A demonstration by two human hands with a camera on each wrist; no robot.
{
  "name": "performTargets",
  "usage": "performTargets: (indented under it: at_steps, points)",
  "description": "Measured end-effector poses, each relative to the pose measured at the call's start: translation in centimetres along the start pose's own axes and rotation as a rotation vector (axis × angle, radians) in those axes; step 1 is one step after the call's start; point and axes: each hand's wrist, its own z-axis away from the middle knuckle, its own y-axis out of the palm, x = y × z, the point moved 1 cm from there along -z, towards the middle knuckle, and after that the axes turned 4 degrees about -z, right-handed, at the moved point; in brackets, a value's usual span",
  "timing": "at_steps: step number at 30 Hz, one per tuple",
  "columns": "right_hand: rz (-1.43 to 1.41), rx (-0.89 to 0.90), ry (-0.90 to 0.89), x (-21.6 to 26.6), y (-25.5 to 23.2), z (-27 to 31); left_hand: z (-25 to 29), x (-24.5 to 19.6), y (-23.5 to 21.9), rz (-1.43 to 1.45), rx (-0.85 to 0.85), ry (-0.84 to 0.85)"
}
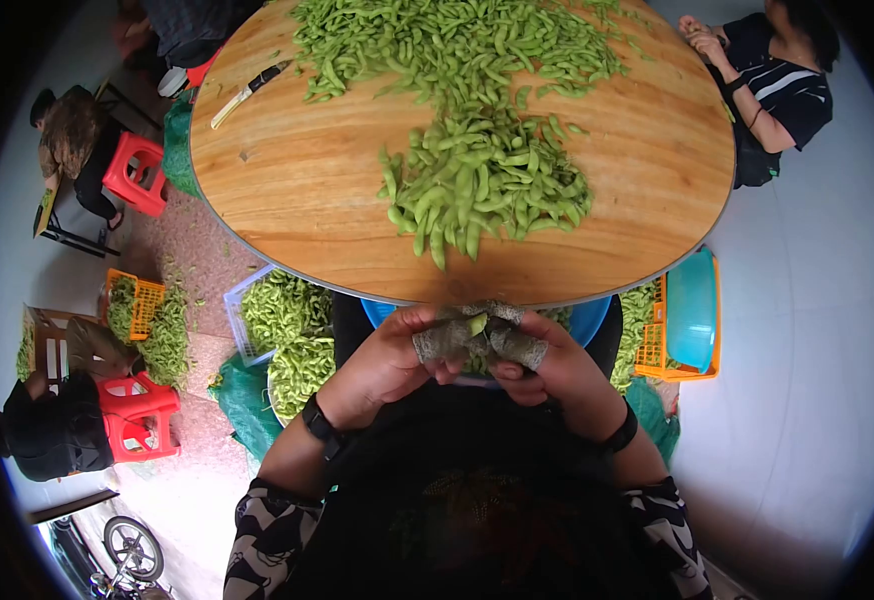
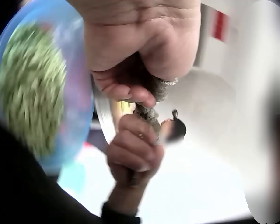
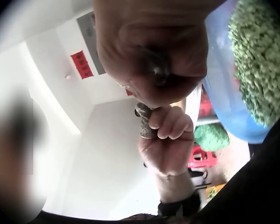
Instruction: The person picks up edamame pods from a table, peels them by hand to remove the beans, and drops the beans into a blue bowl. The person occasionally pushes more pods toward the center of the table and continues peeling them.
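Observation:
Both hands meet over the person's lap, just below the table edge in the head view. The left hand (image 1: 397,350) pinches a small green bean pod (image 1: 478,325) between its thumb and fingers. The right hand (image 1: 554,357) is right against it, fingers curled. Grey knitted finger covers (image 1: 441,341) wrap digits on both hands. In the right wrist view, a dark, shiny rounded handle end (image 3: 159,73) shows inside the curled right palm; the rest is hidden. Below the hands stands a blue basin (image 3: 222,88) with green beans (image 3: 261,60) in it.
A round wooden table (image 1: 297,180) bears piled green pods (image 1: 487,180) and a knife (image 1: 250,93). Crates of pods (image 1: 287,305) flank the lap, with an orange crate (image 1: 695,375) at right. Other people (image 1: 75,145) sit near red stools (image 1: 137,172).

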Motion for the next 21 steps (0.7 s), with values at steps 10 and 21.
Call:
performTargets:
  at_steps: [10, 21]
  points:
    - [0.479, -0.180, -0.218, -0.9, 0.2, 0.2, -0.3, -1.2, 1.2, -1.145, -0.236, 0.635]
    - [0.645, -0.319, -0.499, -1.7, -2.3, -0.2, -0.3, -0.9, 1.0, -0.063, 0.101, -0.195]
